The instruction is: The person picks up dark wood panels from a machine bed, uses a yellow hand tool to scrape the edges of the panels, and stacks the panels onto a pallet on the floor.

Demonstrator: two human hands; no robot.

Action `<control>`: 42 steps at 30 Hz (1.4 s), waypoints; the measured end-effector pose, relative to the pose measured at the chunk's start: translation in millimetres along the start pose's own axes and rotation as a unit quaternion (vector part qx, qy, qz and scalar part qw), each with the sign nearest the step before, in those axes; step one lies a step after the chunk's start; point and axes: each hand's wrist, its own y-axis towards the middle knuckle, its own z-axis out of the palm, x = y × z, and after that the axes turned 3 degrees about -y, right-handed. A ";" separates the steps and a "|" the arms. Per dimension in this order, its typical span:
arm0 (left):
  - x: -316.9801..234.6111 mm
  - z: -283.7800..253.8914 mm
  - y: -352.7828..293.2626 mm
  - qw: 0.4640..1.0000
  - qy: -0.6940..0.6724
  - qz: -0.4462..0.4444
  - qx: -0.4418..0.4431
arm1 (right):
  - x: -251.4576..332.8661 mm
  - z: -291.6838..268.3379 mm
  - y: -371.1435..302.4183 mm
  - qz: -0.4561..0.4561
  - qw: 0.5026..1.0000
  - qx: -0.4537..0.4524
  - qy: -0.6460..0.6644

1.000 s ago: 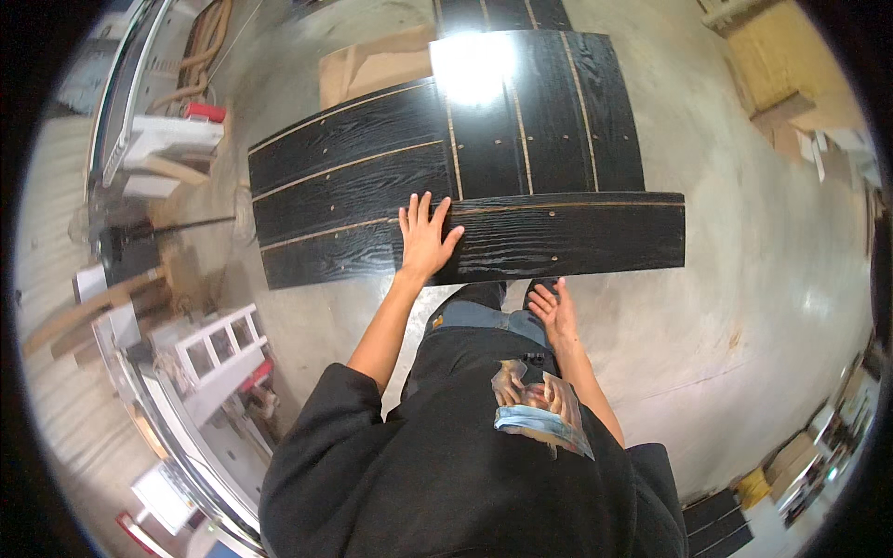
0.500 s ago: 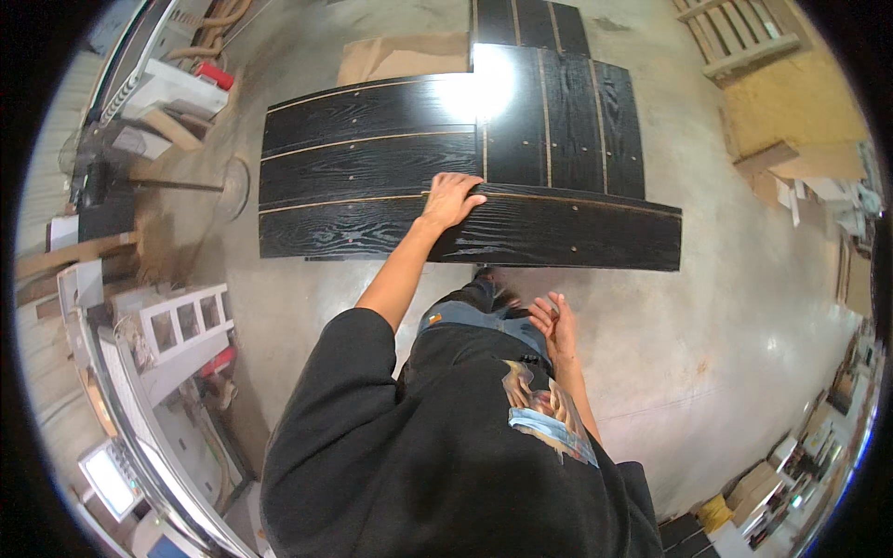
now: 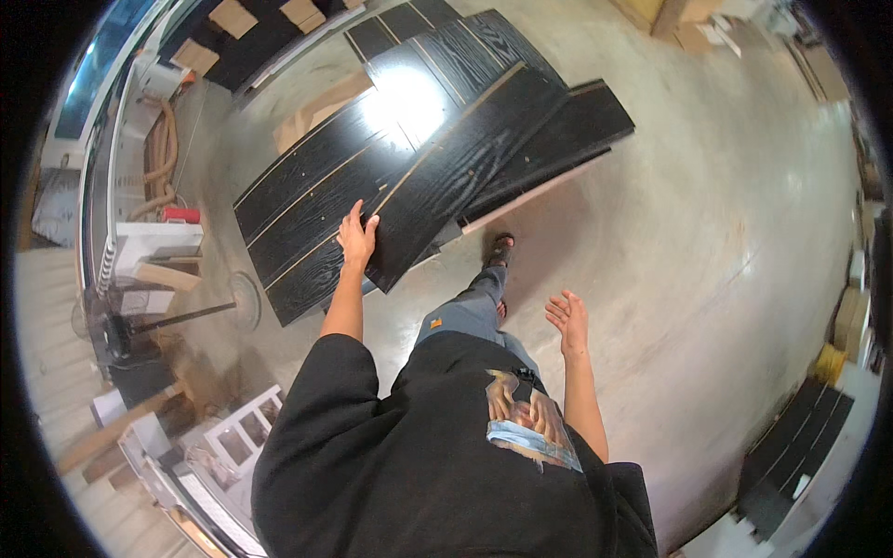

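Black, long wood-grained board partly hides striped black wooden panels; left hand sits part-spread beside it, grip unclear; right hand half-curled, empty.

A smooth grey floor spreads widest toward three o'clock, with light gleaming faintly off it between two and three. A brown hose hangs at ten o'clock, a fan stands at nine, and a white rack sits at eight. Cartons show at eleven, stacked boxes at three.
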 end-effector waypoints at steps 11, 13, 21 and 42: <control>69.9 -52.3 -43.5 0.987 0.005 -0.162 -0.024 | -129.8 17.7 -114.7 0.068 0.997 0.008 -0.023; 105.7 -78.2 -49.0 0.979 -0.004 -0.204 0.021 | -136.7 47.5 -113.6 0.065 0.996 0.034 -0.055; 229.8 -156.4 -77.5 0.954 -0.166 -0.232 0.096 | -168.1 321.7 -95.2 0.099 0.929 0.302 -0.192; 153.5 3.4 -117.2 0.770 -0.451 -0.449 -0.044 | -186.5 343.1 -44.4 0.085 0.977 0.139 -0.139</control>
